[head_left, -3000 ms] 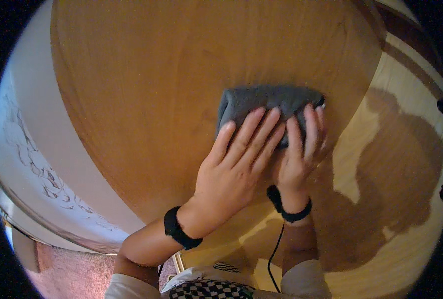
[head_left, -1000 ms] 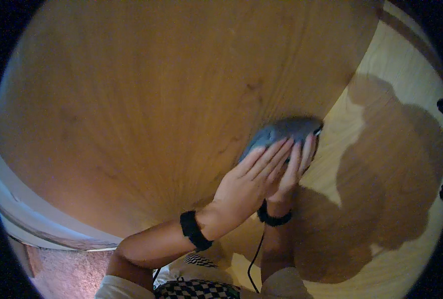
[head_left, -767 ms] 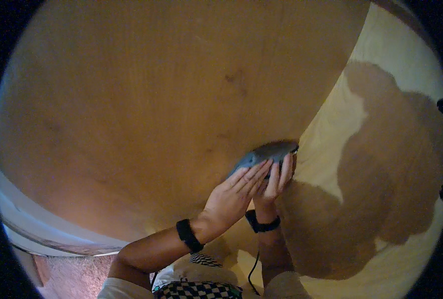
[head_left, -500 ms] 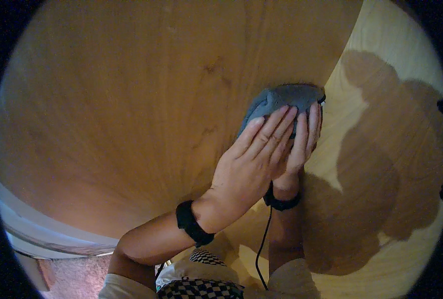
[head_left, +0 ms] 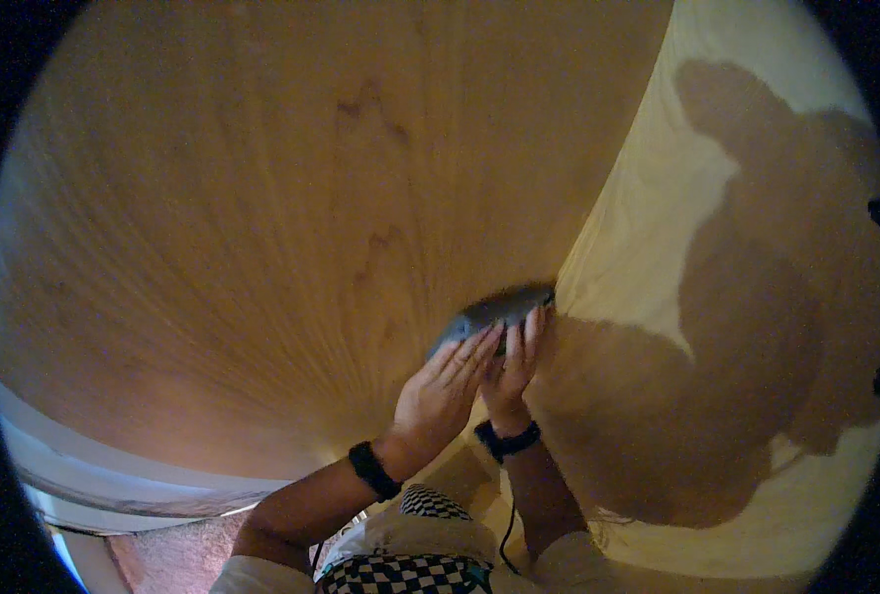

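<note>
A folded grey-blue cloth [head_left: 499, 309] is pressed against the brown wood-grain surface [head_left: 261, 198], close to where it meets a paler wood surface [head_left: 648, 238]. My left hand [head_left: 438, 396] holds the cloth down from its left side, fingers long and close together. Beside it, partly overlapped by the left fingers, my right hand [head_left: 509, 381] grips the cloth's right part, its fingers pointing up along it. Parts of the cloth under both hands are hidden.
Dark bands circle my left wrist [head_left: 373, 471] and right wrist [head_left: 507, 439]; a thin black cable [head_left: 510, 520] hangs below the right one. A large shadow [head_left: 747, 297] falls across the pale wood. A curved white edge [head_left: 113, 465] and a pinkish rug-like patch [head_left: 182, 549] lie at lower left.
Both hands and the cloth have moved down and to the left in view, nearer my body, along the line between the two wood surfaces. The view has shifted slightly.
</note>
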`<state>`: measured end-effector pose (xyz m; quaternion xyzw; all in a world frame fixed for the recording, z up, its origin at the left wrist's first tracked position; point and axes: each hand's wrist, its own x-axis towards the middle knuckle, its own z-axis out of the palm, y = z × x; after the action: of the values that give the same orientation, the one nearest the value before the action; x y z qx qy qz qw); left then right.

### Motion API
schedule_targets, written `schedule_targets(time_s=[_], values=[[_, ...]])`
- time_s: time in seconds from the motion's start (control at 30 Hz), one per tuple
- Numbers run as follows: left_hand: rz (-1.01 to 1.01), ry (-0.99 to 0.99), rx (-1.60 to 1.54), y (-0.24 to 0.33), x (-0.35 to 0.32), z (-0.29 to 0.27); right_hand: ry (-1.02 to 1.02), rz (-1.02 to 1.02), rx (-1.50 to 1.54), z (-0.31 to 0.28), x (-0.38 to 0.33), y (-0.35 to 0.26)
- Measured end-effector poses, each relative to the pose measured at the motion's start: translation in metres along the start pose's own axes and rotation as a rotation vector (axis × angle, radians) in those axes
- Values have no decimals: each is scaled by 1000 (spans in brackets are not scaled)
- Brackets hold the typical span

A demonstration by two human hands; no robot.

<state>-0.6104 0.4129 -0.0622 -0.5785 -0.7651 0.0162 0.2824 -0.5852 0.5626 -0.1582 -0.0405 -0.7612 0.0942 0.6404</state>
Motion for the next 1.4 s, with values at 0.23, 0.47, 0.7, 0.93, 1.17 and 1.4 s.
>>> schedule_targets(time_s=[0.23, 0.47, 0.7, 0.93, 1.17, 1.4], values=[[-195, 224, -11, -34, 29, -57, 39, -203, -25, -6, 122, -21], [-67, -59, 18, -19, -22, 2, 22, -47, 105, 23, 13, -23], [-147, 176, 11, -44, -57, -49, 31, -75, 209, 17, 50, -92], [-240, 227, 153, -77, -89, -62, 80, -161, 206, 38, 87, -136], [-203, 31, 136, -62, -178, 2, 7, -55, 315, 68, -33, -165], [-361, 317, 110, -100, -149, -65, 13, -206, 203, 55, 75, -200]])
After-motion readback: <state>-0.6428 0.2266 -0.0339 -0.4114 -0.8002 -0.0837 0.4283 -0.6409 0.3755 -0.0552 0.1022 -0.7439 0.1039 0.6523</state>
